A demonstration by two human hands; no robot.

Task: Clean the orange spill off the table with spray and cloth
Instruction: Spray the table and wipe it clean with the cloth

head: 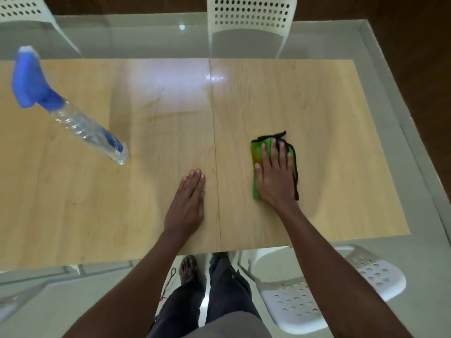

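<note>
On the wooden desk, my right hand spread flat on the green cloth, left hand flat, fingers together, left of the cloth, spray bottle far left, faint orange streaks beyond.

- You have a white perforated chair tucked at the bench's far edge.
- A second chair back sits at the far left corner.
- Another white seat shows under the near edge, by a red cord on the floor.
</note>
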